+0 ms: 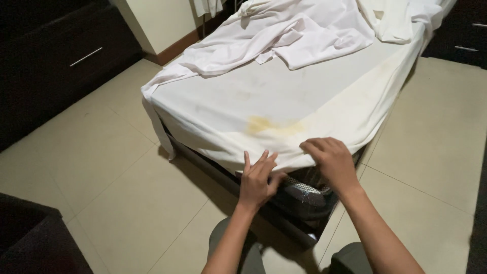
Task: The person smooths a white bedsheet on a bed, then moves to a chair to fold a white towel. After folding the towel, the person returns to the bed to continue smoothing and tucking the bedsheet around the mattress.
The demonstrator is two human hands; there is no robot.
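Fig.: head view, person crouching at the near corner of a bed. The white fitted sheet [264,96] is lying stretched over the mattress [304,190], w/ its near edge hanging loose at the corner, where the dark patterned mattress side is showing below it. A yellowish stain [264,124] is sitting on the sheet just above the hands. The left hand [257,177] is pressing on the hem, fingers spread and nearly flat, thumb tucked under the cloth edge; a light pinch at most. The right hand [329,160] is curling over the hem w/ fingers bent, apparently bunching fabric; how much cloth it is gripping cannot be told. Handling, as judged: the sheet is looking thin, soft, light and limp, creasing readily, so it is likely sliding over the mattress; the hem at the corner seems the best place to hold. A crumpled white sheet [299,30] is lying heaped at the far end. Beige tiled floor [111,167] and a dark drawer unit [56,61] are flanking the bed.
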